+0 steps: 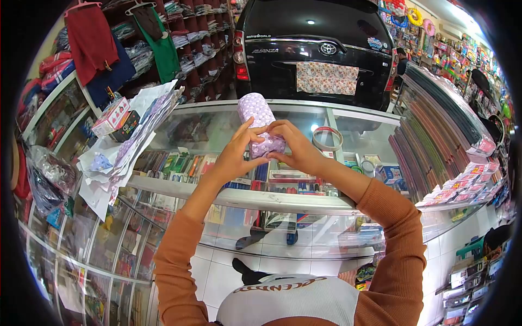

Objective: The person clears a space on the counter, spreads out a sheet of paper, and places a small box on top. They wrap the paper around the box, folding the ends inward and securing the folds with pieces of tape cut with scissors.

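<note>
A rounded, roughly cylindrical parcel in lilac paper with a white floral pattern lies on the glass counter. My left hand grips its near end from the left, fingers on top and thumb low. From the right, my right hand pinches the paper at the same end, with thumb and fingertips close to those of the left. What is inside the wrapping is hidden. Just right of my right hand, a roll of clear tape rests on the glass.
Loose sheets of wrapping paper hang over the counter's left side, with small boxes on top. A tall stack of folders stands at the right. Stationery shows under the glass counter. A black car is parked behind.
</note>
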`<control>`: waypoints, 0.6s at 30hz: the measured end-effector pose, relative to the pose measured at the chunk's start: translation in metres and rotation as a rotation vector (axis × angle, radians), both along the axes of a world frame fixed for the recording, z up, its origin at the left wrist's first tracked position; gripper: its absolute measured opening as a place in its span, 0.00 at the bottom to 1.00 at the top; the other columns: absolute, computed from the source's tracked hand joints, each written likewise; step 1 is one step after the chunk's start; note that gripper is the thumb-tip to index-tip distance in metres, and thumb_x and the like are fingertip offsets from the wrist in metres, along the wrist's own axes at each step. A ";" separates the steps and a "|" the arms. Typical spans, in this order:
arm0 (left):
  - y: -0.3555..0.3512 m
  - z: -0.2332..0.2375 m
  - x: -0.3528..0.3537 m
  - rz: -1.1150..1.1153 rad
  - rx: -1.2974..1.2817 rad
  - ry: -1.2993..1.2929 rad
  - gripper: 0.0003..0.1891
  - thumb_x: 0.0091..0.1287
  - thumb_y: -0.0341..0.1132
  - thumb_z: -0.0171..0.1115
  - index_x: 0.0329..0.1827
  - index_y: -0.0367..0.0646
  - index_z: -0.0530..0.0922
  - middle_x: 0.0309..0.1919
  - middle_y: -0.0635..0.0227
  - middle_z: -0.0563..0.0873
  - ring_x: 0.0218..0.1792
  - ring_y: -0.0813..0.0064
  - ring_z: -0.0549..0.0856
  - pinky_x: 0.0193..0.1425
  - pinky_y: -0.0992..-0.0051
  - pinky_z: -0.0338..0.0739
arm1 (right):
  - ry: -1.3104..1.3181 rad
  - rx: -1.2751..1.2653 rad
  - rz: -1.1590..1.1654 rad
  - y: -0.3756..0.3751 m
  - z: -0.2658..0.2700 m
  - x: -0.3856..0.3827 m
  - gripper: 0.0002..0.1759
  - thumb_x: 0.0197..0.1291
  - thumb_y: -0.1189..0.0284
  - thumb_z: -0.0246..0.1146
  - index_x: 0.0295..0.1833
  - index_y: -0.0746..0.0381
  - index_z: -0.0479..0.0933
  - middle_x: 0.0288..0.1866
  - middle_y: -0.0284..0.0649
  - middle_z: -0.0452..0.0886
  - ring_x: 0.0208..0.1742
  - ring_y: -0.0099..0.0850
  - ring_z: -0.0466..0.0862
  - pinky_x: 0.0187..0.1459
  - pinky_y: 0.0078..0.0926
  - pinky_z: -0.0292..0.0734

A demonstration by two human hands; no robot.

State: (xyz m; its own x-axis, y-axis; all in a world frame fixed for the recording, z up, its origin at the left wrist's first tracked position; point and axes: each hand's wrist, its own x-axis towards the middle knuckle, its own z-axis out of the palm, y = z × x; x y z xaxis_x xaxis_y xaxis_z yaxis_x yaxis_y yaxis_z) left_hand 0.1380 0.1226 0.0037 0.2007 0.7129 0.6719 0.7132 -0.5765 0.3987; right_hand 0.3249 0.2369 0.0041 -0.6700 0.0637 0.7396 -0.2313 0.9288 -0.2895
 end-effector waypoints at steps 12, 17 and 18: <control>0.005 -0.006 0.004 0.036 -0.023 -0.119 0.24 0.51 0.32 0.76 0.48 0.45 0.73 0.61 0.57 0.78 0.74 0.53 0.62 0.73 0.57 0.58 | -0.095 -0.017 0.125 0.006 0.012 0.008 0.24 0.54 0.78 0.68 0.57 0.61 0.71 0.60 0.45 0.70 0.63 0.43 0.73 0.64 0.37 0.69; 0.001 -0.003 0.001 0.021 -0.028 -0.027 0.26 0.50 0.29 0.76 0.50 0.47 0.72 0.65 0.56 0.74 0.75 0.54 0.60 0.74 0.56 0.60 | -0.121 -0.004 0.152 0.008 0.017 0.011 0.22 0.53 0.80 0.65 0.55 0.63 0.73 0.60 0.46 0.71 0.63 0.43 0.74 0.63 0.36 0.70; 0.000 -0.002 0.001 0.036 -0.024 0.002 0.26 0.50 0.28 0.76 0.50 0.48 0.71 0.66 0.55 0.73 0.75 0.55 0.59 0.74 0.56 0.61 | -0.123 -0.019 0.161 0.011 0.015 0.010 0.22 0.53 0.80 0.65 0.56 0.63 0.73 0.60 0.46 0.71 0.62 0.43 0.74 0.63 0.36 0.70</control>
